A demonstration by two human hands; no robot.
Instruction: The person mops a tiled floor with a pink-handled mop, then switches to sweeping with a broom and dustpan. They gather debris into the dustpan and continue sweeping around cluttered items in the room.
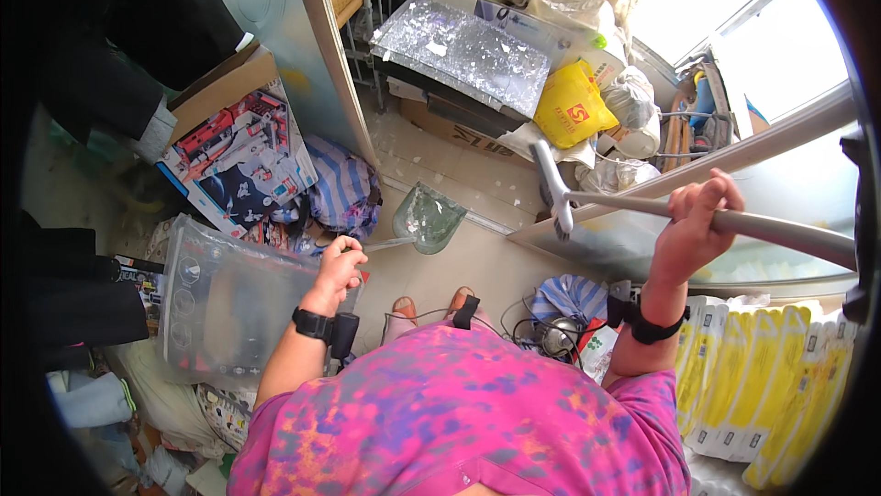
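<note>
My left hand (337, 267) is closed around the thin handle of a green dustpan (440, 215). The pan is low over the pale floor, near the door track, with white flakes in it. In my right hand (695, 221) is the grey pole of a long-handled brush (559, 194). Its head is raised to the left of that hand, in front of the glass door, with dark bristles partly visible. Beyond the dustpan, white flakes dot the floor (447, 155) on the far side of the track.
A sheet (468, 48) covered in white flakes lies on boxes, beside a yellow bag (572, 107). On the left are a printed carton (241, 152) and a clear plastic bin (241, 307). Cables and a metal pot-like object (561, 336) sit right of my feet. Glass door panels (743, 227) flank the passage.
</note>
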